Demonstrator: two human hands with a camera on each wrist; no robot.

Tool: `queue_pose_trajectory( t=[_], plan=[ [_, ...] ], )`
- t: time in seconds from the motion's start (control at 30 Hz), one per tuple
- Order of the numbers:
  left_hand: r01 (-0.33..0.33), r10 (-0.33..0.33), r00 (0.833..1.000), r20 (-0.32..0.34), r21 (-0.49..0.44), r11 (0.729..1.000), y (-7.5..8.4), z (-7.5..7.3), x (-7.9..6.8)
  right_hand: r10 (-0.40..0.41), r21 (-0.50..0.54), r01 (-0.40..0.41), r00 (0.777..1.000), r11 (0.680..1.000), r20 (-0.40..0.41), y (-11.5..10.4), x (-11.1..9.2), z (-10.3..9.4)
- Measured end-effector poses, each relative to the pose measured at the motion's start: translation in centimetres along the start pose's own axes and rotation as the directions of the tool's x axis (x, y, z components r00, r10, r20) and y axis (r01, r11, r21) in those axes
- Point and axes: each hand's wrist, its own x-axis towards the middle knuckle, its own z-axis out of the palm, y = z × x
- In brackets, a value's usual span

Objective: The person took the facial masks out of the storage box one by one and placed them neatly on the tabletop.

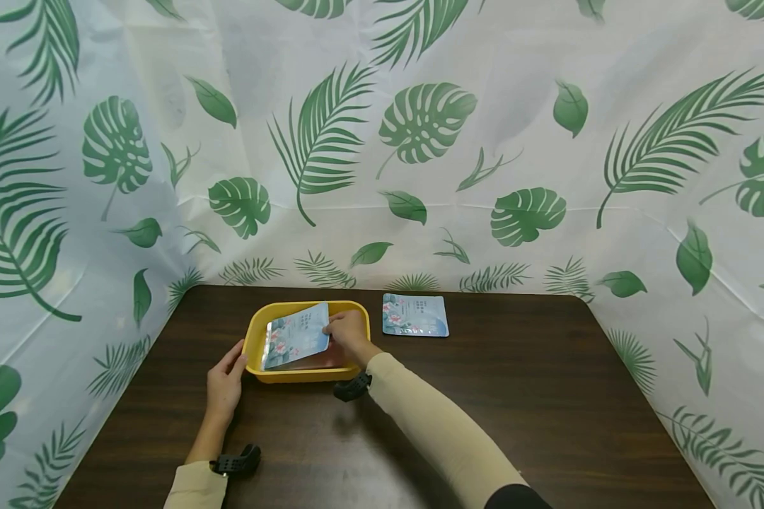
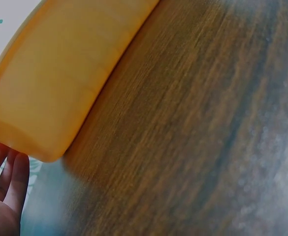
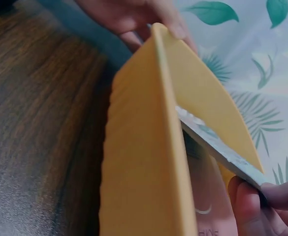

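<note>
Near the back of the table sits a yellow plastic basket (image 1: 312, 378). My left hand (image 1: 223, 383) holds its left end, the thumb over the rim and the fingers against the outside wall. My right hand (image 1: 349, 332) reaches into the basket and pinches the right edge of a pale blue flowered sheet mask packet (image 1: 298, 334). In the right wrist view this packet (image 3: 222, 147) tilts, its held edge raised. Beneath it lies a pinkish packet (image 3: 210, 189) with some lettering, mostly covered.
A second blue flowered packet (image 1: 415, 315) lies flat on the table to the basket's right. The dark wooden table (image 1: 547, 396) meets a leaf-patterned white curtain (image 1: 458, 177) behind and at the sides.
</note>
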Motion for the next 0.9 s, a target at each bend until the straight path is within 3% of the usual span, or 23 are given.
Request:
queue_pose_trajectory(
  t=[0.5,0.9],
  plan=[
    [-0.029,0.029,1.0,-0.012,-0.013,0.999,-0.4,-0.2,-0.1,0.007,0.163,-0.012,1.0,0.987,0.03,-0.9,0.4,-3.1],
    [-0.043,0.042,0.998,-0.037,-0.021,0.999,-0.4,0.1,0.1,0.004,0.169,-0.017,0.997,0.986,0.075,-2.1,0.8,-7.0]
  ],
)
